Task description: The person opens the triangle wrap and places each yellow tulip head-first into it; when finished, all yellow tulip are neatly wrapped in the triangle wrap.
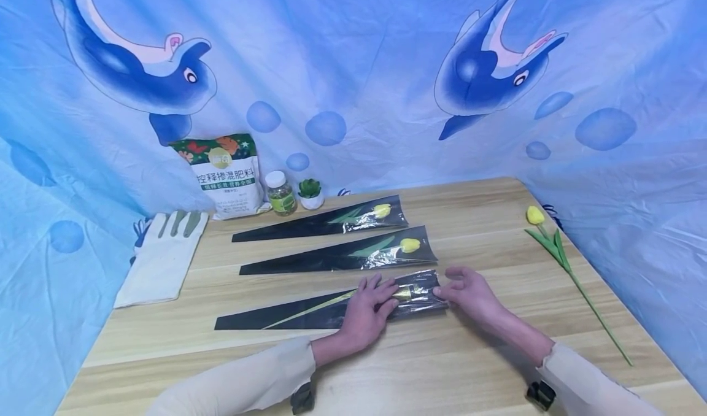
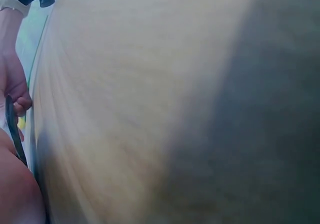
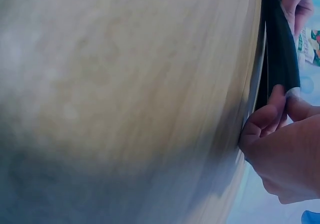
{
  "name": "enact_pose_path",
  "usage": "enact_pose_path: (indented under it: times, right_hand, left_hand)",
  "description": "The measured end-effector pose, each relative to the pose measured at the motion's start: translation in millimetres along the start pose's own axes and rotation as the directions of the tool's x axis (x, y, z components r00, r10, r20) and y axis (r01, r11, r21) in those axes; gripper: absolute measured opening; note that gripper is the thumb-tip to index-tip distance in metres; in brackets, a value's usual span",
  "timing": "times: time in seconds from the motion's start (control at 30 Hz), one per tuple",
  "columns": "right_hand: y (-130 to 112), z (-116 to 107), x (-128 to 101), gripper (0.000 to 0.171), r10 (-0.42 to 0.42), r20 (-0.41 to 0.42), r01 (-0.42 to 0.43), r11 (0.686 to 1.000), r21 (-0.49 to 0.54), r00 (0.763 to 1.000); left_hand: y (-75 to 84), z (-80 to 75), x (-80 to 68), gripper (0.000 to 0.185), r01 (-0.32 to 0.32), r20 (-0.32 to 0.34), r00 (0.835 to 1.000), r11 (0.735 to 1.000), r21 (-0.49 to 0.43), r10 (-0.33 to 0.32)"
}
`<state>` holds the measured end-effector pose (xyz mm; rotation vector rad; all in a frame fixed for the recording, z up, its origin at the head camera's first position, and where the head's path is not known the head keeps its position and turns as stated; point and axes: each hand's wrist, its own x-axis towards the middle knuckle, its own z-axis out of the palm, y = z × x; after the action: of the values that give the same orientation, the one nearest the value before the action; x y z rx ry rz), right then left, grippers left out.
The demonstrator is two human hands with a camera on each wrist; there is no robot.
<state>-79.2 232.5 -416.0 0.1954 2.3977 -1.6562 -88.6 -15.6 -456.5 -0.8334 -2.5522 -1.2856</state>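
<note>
A black tapered flower sleeve (image 1: 265, 322) with a clear front lies nearest the person, with a yellow tulip (image 1: 405, 292) inside; its stem runs toward the narrow end. Across its middle rests my left hand (image 1: 367, 312), fingers fairly straight, pressing the sleeve just below the bloom. At the wide mouth, my right hand (image 1: 475, 296) pinches the sleeve's edge between thumb and fingers. From the right wrist view, the sleeve's edge (image 3: 283, 49) rises off the table into the right hand (image 3: 285, 144). The left wrist view catches only part of the left hand (image 2: 20, 194).
Two more sleeves, the middle one (image 1: 298, 261) and the far one (image 1: 287, 228), each hold a yellow tulip. A loose tulip (image 1: 558, 250) lies at the right. White gloves (image 1: 160, 262), a fertilizer bag (image 1: 229, 183), a jar (image 1: 282, 195) and a small potted succulent (image 1: 311, 195) stand behind.
</note>
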Motion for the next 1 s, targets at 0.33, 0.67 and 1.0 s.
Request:
enact_pose_path:
  times: [0.33, 0.67, 1.0]
  right_hand:
    - [-1, 0, 5, 0.063, -0.019, 0.009, 0.019, 1.000, -0.022, 1.000]
    - [-21, 7, -6, 0.047, -0.276, -0.145, 0.256, 0.956, -0.141, 0.950]
    - [-15, 5, -4, 0.057, -0.224, -0.036, 0.220, 0.972, -0.078, 0.974]
  left_hand:
    - [-4.0, -4.1, -0.1, 0.028, -0.043, -0.113, 0.993, 0.991, -0.129, 0.028]
    - [-5.5, -4.1, -1.0, 0.031, -0.055, -0.077, 0.996, 0.998, -0.017, 0.054]
    - [-3.7, -7.5, -1.8, 0.049, -0.040, 0.000, 0.999, 0.999, 0.028, 0.040]
